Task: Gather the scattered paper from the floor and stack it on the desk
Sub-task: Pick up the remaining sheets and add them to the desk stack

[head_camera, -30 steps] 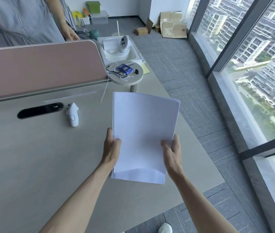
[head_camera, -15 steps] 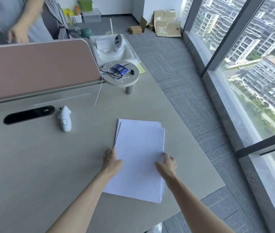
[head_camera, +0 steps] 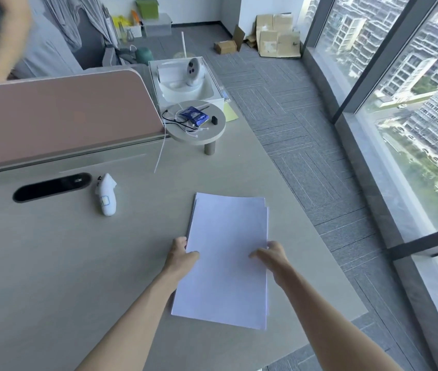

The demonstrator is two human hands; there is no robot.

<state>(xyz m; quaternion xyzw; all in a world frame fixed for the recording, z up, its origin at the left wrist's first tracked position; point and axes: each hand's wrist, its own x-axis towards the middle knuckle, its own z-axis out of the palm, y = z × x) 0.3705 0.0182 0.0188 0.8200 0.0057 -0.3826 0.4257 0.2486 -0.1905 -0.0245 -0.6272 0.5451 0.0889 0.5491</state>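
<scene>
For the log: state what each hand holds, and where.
Both hands grip the paper stack lying on the desk: left hand at its left edge, right hand at its right edge.

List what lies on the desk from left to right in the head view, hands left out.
Black cable slot → white handheld controller → round stand → paper stack.

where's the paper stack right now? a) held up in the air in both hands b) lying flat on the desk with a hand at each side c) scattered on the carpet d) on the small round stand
b: the paper stack lies flat on the desk, with the left hand at its left edge and the right hand at its right edge.
</scene>
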